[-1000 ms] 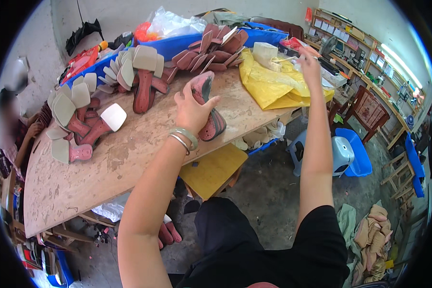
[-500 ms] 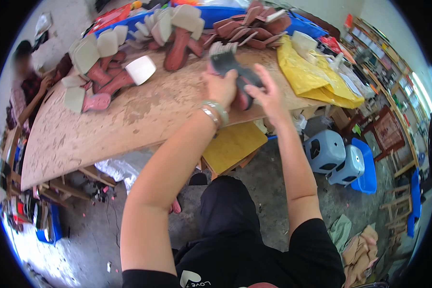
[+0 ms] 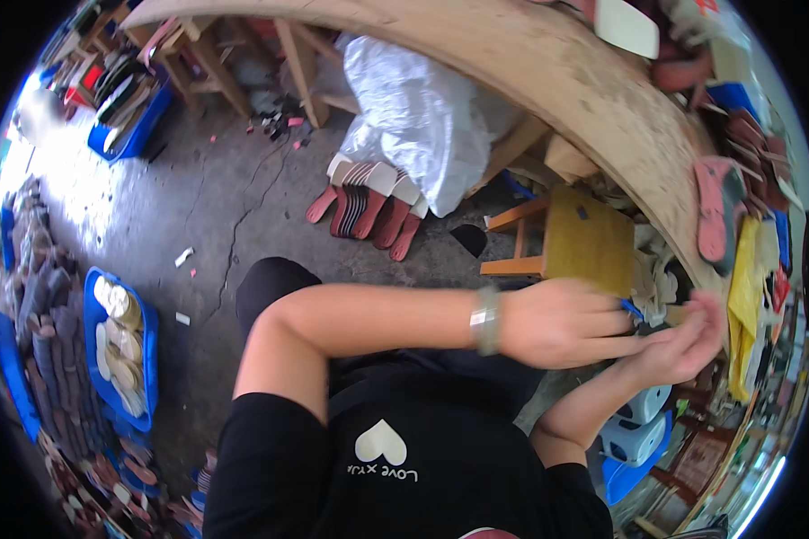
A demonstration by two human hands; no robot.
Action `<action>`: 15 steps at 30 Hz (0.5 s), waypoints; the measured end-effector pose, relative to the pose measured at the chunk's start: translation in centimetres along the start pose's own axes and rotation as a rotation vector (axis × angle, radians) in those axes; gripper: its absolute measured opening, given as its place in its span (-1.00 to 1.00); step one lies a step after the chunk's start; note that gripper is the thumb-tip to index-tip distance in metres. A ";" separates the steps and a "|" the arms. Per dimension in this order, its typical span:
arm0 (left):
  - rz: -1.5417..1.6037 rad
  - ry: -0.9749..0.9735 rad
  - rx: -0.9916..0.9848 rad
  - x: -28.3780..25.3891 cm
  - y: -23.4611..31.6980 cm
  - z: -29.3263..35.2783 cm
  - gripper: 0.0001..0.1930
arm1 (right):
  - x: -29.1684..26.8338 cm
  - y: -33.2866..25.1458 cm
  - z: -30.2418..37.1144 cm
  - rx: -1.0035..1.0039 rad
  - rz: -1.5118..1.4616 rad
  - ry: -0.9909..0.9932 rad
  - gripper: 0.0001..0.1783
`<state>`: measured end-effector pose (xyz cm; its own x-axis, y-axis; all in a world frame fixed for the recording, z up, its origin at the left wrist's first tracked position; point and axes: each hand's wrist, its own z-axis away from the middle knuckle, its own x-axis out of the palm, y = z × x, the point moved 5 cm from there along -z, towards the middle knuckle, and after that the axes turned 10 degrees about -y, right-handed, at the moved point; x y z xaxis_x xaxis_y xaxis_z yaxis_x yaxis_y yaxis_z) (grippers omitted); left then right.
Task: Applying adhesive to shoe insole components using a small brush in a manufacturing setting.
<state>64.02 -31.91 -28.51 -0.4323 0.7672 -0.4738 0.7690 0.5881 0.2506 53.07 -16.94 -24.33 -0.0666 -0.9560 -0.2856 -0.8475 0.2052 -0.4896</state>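
Note:
My left hand [image 3: 562, 323] reaches across to the right with its fingers stretched out, and it holds nothing I can see. Its fingertips meet or overlap my right hand [image 3: 683, 346], whose fingers are blurred and partly bunched. Beyond my right hand, on the table [image 3: 548, 54], lie pinkish-red and dark shoe insoles [image 3: 722, 211], apart from both hands. More reddish insoles [image 3: 755, 148] are piled behind them. A white-heeled insole [image 3: 627, 27] shows at the top edge.
A yellow-topped wooden stool [image 3: 589, 238] stands under the table edge. Striped rows of insoles [image 3: 368, 202] lie on the floor beside a shiny white sack [image 3: 413, 108]. A blue bin of pale pieces [image 3: 121, 346] is at left; light-blue plastic stools [image 3: 634, 436] stand at lower right.
The dark and red insoles have left my hands and lie on the table. My view has turned left and down. My hands have come together, the left arm now lying across my body.

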 end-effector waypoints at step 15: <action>-0.372 -0.390 -2.064 -11.6 -17.9 56.7 -0.41 | 36.8 22.9 42.8 1.579 -0.413 -1.425 -0.20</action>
<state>81.97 -65.80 -75.36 -0.1001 0.6589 -0.7455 -0.9142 0.2349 0.3303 53.76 -38.47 -81.35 0.9224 -0.3737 0.0977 0.3637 0.7551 -0.5454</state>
